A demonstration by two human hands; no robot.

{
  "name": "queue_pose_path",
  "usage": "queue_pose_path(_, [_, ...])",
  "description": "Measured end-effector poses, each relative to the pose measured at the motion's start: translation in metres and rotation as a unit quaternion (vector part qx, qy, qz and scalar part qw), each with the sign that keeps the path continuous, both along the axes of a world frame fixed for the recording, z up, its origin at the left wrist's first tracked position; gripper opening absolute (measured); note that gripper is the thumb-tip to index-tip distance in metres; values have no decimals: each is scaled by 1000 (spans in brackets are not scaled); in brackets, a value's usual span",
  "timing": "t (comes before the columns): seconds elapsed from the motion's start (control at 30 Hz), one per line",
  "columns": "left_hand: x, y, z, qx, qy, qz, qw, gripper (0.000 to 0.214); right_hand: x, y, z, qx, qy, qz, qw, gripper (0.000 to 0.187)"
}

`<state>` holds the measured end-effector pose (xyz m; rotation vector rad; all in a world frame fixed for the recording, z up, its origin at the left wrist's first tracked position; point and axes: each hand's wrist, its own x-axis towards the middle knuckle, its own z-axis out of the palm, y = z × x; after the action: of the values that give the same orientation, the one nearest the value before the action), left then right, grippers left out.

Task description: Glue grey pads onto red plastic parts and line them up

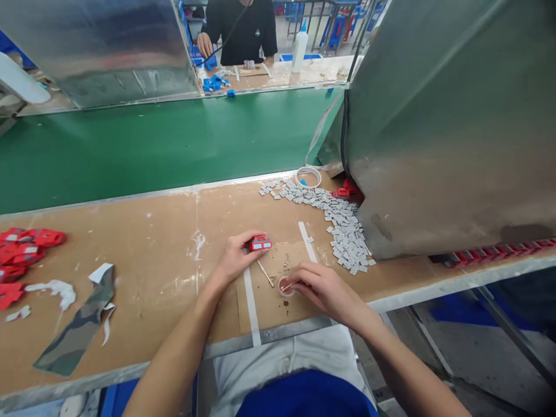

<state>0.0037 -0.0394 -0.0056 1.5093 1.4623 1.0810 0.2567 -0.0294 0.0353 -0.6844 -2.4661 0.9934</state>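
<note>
My left hand is closed around a red toy vehicle part with pale blue window-like panels, held just above the cardboard. In my right hand the fingers pinch a thin stick, its tip inside a small clear cup. Its kind is hard to make out at this size. Between the hands lies a cotton swab on the cardboard sheet, which white tape strips hold down. Dark spots mark the cardboard around the cup.
Many small grey pieces spread at the right beside a tape roll. Red parts and a camouflage cloth strip lie left. A metal panel rises at right. Beyond the green belt, a person sits.
</note>
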Motion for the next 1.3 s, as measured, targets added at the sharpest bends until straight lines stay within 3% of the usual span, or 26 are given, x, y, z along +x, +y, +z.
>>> queue_pose_path(0.1, [1,1,-2,2,3,1,1000,32,-1,-2,2,-55,49,4,997,16])
queue_pose_path(0.23, [1,1,-2,0,8,-1,1000,33,-1,-4,-7,-126,107,-54,985,10])
queue_pose_path(0.4, [0,2,-3,-4,10,-2,1000,33,3,0,-10,-145,95,-81,981,16])
queue_pose_path(0.6, [3,4,-4,0,28,13,1000,31,2,37,33,-136,74,-35,987,20])
queue_pose_path(0.73, [5,4,-2,9,54,42,998,26,-21,67,49,-133,104,-82,982,22])
queue_pose_path(0.87, [7,3,-1,19,82,47,995,22,-45,78,29,-139,177,-171,959,22])
queue_pose_path(1.03, [9,2,0,28,92,49,994,20,-57,72,1,-130,181,-193,956,20])
queue_pose_path(1.3, [9,2,0,34,103,42,993,19,-66,65,-5,-102,160,-189,963,17])
